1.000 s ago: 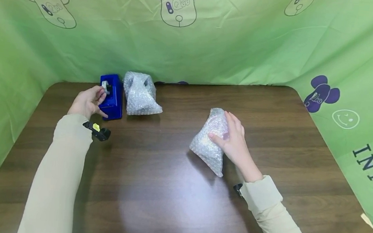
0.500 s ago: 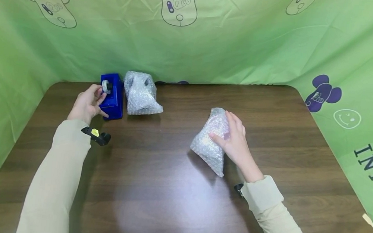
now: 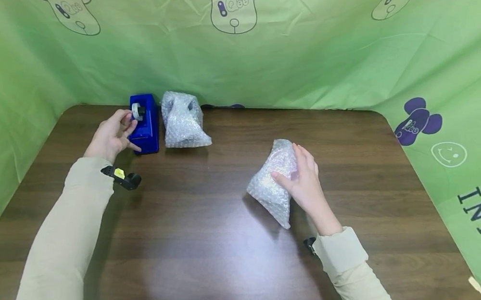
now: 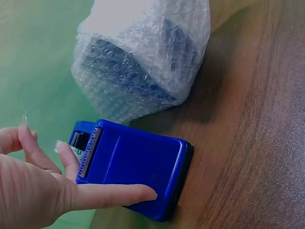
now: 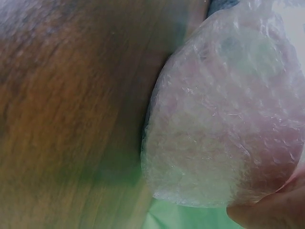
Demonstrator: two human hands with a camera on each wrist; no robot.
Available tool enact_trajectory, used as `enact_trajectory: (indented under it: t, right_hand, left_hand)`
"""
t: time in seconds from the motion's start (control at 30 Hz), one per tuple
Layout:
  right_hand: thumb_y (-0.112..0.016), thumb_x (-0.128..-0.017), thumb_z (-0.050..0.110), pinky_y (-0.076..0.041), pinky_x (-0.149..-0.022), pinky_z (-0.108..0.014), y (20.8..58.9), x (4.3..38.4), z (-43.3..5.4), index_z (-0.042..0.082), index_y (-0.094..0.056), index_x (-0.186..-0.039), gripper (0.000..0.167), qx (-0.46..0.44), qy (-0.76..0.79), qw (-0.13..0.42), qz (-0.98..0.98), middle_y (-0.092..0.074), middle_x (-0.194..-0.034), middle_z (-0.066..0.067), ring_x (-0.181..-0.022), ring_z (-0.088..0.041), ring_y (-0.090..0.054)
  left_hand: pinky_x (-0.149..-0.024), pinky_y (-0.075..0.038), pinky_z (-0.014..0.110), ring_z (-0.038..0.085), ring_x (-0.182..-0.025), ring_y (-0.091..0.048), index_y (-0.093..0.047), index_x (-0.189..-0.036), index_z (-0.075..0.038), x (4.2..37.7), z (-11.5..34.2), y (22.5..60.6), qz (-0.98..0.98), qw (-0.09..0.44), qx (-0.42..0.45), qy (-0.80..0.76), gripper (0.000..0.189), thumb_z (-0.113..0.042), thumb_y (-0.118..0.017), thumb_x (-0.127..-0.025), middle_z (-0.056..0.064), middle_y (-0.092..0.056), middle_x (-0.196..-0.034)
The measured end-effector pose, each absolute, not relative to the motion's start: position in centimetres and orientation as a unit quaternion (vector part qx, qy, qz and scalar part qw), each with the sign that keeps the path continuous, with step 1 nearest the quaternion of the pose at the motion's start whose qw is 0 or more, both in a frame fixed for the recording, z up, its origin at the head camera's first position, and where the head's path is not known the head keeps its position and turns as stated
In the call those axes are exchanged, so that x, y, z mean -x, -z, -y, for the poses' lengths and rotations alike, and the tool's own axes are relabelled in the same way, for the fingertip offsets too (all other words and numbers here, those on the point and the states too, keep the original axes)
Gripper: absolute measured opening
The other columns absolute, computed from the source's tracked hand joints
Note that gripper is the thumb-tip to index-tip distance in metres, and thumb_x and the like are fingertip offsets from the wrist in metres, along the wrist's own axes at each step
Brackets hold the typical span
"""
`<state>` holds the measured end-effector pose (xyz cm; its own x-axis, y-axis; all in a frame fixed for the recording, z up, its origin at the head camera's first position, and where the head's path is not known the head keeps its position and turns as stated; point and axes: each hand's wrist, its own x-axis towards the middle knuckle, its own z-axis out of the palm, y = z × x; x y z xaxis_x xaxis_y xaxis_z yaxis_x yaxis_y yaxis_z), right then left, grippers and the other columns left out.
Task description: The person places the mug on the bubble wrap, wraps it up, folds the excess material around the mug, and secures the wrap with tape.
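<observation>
My left hand (image 3: 111, 133) is at a blue tape dispenser (image 3: 148, 131) at the table's back left. Its thumb (image 4: 119, 193) lies straight along the dispenser's top, close to the toothed cutter (image 4: 89, 152). Small clear pieces like tape show at two of the other fingertips in the left wrist view. The tape roll (image 3: 136, 111) sits in the dispenser, just beyond those fingers. My right hand (image 3: 306, 188) holds a bubble-wrapped package (image 3: 270, 177) from its right side, thumb on top and fingers over the far side. What is inside the wrap is hidden.
Right beside the dispenser stands a second bubble-wrapped package (image 3: 184, 125), with something dark inside it. A green printed cloth (image 3: 302, 54) hangs behind and at both sides of the brown wooden table (image 3: 197, 242).
My left fingers have drawn back slightly from the tape roll, and the left forearm has shifted a little left. The right hand keeps its hold on the package.
</observation>
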<state>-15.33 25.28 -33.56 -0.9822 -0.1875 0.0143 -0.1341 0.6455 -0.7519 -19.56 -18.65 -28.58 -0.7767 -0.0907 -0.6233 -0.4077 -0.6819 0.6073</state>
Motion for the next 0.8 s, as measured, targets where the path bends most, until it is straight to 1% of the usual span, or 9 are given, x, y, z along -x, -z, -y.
enact_trajectory:
  t: [0.13, 0.3, 0.5, 0.57, 0.63, 0.67, 0.73, 0.8]
  right_hand:
    - [-0.069, -0.085, 0.031, -0.02, -0.114, -0.063, 33.59, 15.31, -25.31, 0.009, -0.015, -0.153, 0.09, 0.09, 0.411, 0.034, -0.906, -0.016, -0.158, -0.016, -0.144, -0.04, -0.013]
    - [-0.068, -0.084, 0.031, -0.02, -0.114, -0.063, 33.65, 15.33, -25.35, 0.009, -0.016, -0.153, 0.089, 0.091, 0.413, 0.033, -0.905, -0.016, -0.158, -0.016, -0.144, -0.039, -0.013]
    - [-0.068, -0.084, 0.03, -0.019, -0.114, -0.062, 33.67, 15.37, -25.38, 0.007, -0.016, -0.153, 0.089, 0.094, 0.415, 0.03, -0.904, -0.016, -0.157, -0.017, -0.144, -0.04, -0.014]
    - [-0.069, -0.084, 0.03, -0.019, -0.114, -0.062, 33.67, 15.39, -25.38, 0.007, -0.016, -0.153, 0.089, 0.095, 0.416, 0.029, -0.904, -0.016, -0.157, -0.017, -0.144, -0.04, -0.014]
    - [-0.069, -0.085, 0.03, -0.019, -0.114, -0.063, 33.65, 15.38, -25.41, 0.006, -0.016, -0.152, 0.089, 0.096, 0.417, 0.029, -0.903, -0.016, -0.157, -0.018, -0.144, -0.04, -0.014]
    - [-0.069, -0.084, 0.03, -0.019, -0.114, -0.063, 33.63, 15.38, -25.41, 0.006, -0.016, -0.152, 0.089, 0.096, 0.417, 0.029, -0.903, -0.016, -0.157, -0.018, -0.144, -0.04, -0.014]
    - [-0.069, -0.085, 0.03, -0.019, -0.114, -0.063, 33.62, 15.36, -25.42, 0.007, -0.016, -0.153, 0.089, 0.095, 0.418, 0.029, -0.903, -0.015, -0.157, -0.017, -0.144, -0.04, -0.014]
    - [-0.069, -0.085, 0.03, -0.019, -0.114, -0.063, 33.61, 15.35, -25.4, 0.007, -0.016, -0.153, 0.089, 0.095, 0.419, 0.03, -0.903, -0.015, -0.157, -0.017, -0.144, -0.039, -0.014]
  left_hand:
    - [-0.112, 0.021, 0.058, 0.003, -0.075, -0.055, -0.062, -0.055, -0.011, 19.53, 18.81, 28.51, -0.385, 0.1, 0.318, -0.86, 0.046, -0.024, -0.05, -0.098, -0.004, -0.056, -0.048]
    - [-0.112, 0.021, 0.057, 0.002, -0.083, -0.053, -0.061, -0.056, -0.011, 19.56, 18.93, 28.45, -0.382, 0.109, 0.32, -0.86, 0.046, -0.025, -0.049, -0.098, -0.004, -0.054, -0.048]
    - [-0.113, 0.021, 0.057, -0.001, -0.099, -0.045, -0.055, -0.048, -0.009, 19.77, 19.01, 28.57, -0.378, 0.113, 0.325, -0.86, 0.052, -0.024, -0.045, -0.097, -0.005, -0.051, -0.048]
    - [-0.112, 0.021, 0.057, -0.006, -0.112, -0.043, -0.053, -0.047, -0.009, 19.82, 19.03, 28.6, -0.373, 0.113, 0.326, -0.861, 0.053, -0.023, -0.044, -0.097, -0.005, -0.05, -0.048]
    - [-0.112, 0.022, 0.057, -0.009, -0.125, -0.036, -0.053, -0.047, -0.009, 19.81, 18.99, 28.58, -0.372, 0.112, 0.327, -0.862, 0.053, -0.023, -0.043, -0.097, -0.004, -0.051, -0.049]
    - [-0.112, 0.021, 0.057, -0.009, -0.129, -0.034, -0.053, -0.048, -0.009, 19.78, 18.92, 28.52, -0.376, 0.112, 0.329, -0.859, 0.052, -0.023, -0.043, -0.097, -0.004, -0.051, -0.048]
    - [-0.113, 0.019, 0.058, -0.007, -0.129, -0.036, -0.054, -0.052, -0.011, 19.75, 18.83, 28.34, -0.402, 0.119, 0.327, -0.847, 0.049, -0.024, -0.044, -0.098, -0.005, -0.053, -0.049]
    - [-0.114, 0.017, 0.059, -0.003, -0.118, -0.044, -0.056, -0.054, -0.013, 19.72, 18.81, 28.04, -0.448, 0.127, 0.326, -0.823, 0.047, -0.025, -0.046, -0.098, -0.007, -0.055, -0.05]
